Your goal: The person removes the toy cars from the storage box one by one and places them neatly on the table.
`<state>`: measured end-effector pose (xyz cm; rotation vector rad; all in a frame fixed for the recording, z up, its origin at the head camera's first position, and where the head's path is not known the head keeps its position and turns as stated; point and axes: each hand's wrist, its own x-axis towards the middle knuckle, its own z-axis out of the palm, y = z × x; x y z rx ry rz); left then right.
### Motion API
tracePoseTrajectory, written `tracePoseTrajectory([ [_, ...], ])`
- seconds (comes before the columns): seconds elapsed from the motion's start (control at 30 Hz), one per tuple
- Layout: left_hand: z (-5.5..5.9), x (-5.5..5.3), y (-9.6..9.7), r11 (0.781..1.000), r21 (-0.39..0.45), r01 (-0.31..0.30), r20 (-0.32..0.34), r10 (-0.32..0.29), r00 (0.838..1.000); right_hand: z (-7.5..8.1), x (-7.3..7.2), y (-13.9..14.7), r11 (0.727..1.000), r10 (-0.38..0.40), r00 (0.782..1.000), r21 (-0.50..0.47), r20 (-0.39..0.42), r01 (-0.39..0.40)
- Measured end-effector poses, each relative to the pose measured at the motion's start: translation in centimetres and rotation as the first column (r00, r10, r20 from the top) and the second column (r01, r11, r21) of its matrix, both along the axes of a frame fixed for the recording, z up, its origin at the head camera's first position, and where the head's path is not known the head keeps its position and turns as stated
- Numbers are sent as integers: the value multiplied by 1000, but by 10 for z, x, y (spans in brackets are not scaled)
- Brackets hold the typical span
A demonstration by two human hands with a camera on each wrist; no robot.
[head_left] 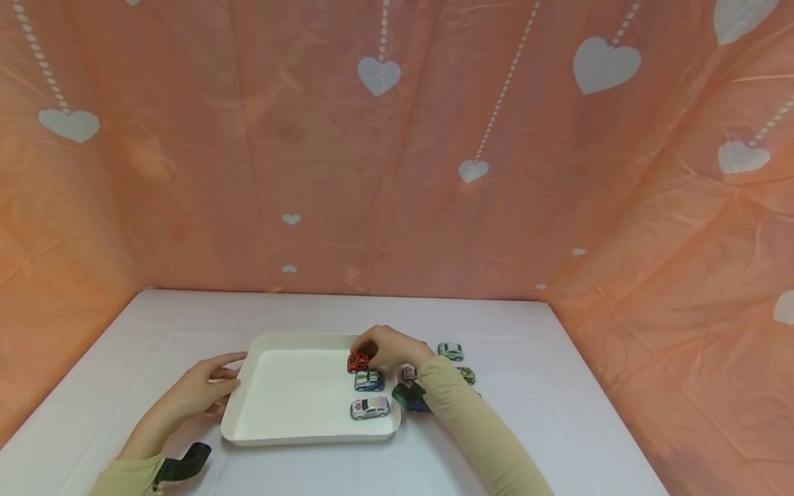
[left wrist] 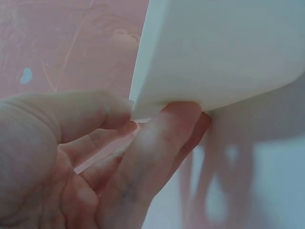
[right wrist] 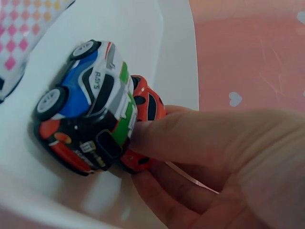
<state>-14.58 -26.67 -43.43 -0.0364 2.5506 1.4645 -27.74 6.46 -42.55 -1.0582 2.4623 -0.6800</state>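
A white tray (head_left: 304,393) lies on the table with my left hand (head_left: 201,386) at its left side. Thumb and fingers of that hand hold the rim, as the left wrist view shows close up. Over the tray's far right corner, my right hand (head_left: 391,348) pinches a red toy car (right wrist: 151,102) with black spots. Right beside it in the tray is a blue, white and green toy car (right wrist: 102,102), partly overlapping the red one in the right wrist view. Nearer the front right corner sits a white toy car (head_left: 369,408) with a checkered pattern.
Right of the tray are several more toy cars: a dark green one (head_left: 411,397), a pale green one (head_left: 450,351) and a yellow-green one (head_left: 466,375), some partly behind my right arm. Orange cloth (head_left: 347,172) with white hearts encloses the white tabletop (head_left: 521,386).
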Motion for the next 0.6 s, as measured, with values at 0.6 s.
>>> tracePoseTrajectory([
  [0.6, 1, 1, 1, 1000, 2, -8, 3, 8, 1000, 6, 1, 7, 999, -3, 1000, -34, 28, 4],
])
